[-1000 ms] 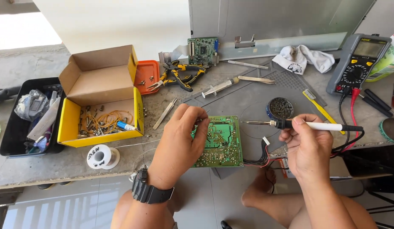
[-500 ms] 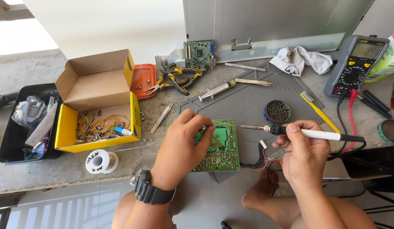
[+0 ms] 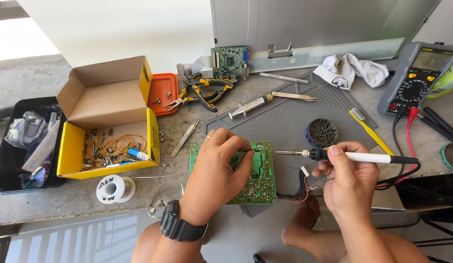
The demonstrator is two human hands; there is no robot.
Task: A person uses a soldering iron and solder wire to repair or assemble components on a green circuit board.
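Note:
A green circuit board lies on a grey work mat at the table's front edge. My left hand rests on the board, fingertips pinched near its top middle; whether they grip solder wire is unclear. My right hand holds a white-handled soldering iron level, its tip pointing left just past the board's right edge, apart from it. Black and red wires leave the board's right side.
An open yellow cardboard box of small parts and a black bin stand at left. A solder spool, tweezers, pliers, syringe, tip-cleaner tin, multimeter, white cloth and a second board surround the mat.
The soldering iron has dropped slightly and its tip has drawn closer to the board's right edge. My left hand has stayed on the board, fingers shifting toward its top middle.

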